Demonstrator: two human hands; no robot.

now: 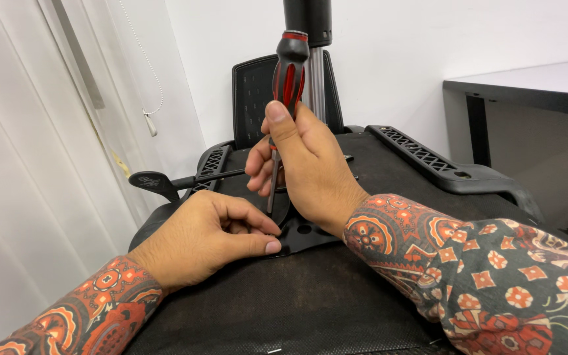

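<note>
Gripping a red-black screwdriver (290,72), right hand (310,171) (left hand (205,236) curled, pinching the metal plate (300,238)).

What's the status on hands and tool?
Right hand gripping red-and-black-handled screwdriver, upright. Left hand pinching at black metal chair-base plate. Black lever close by, not blocking.

Red-and-black screwdriver (288,72) stands upright, shaft tip down at black metal plate (300,233). Plate lies flat on upturned chair seat.
</note>
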